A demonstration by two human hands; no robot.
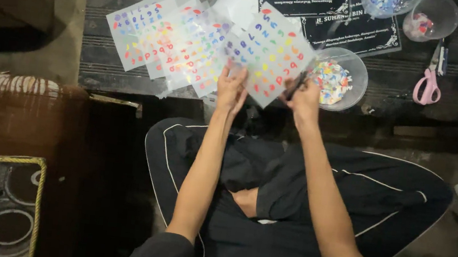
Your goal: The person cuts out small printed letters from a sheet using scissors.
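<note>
Sticker sheet [269, 53], tilted diagonally, pinched between left hand [231, 88] and right hand [303, 97].

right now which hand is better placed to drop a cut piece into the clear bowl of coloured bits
Right, probably. The right hand is beside the clear round plastic bowl of coloured cut-outs, gripping a dark tool. The left hand holds the translucent sheet of coloured letters, farther away.
</note>
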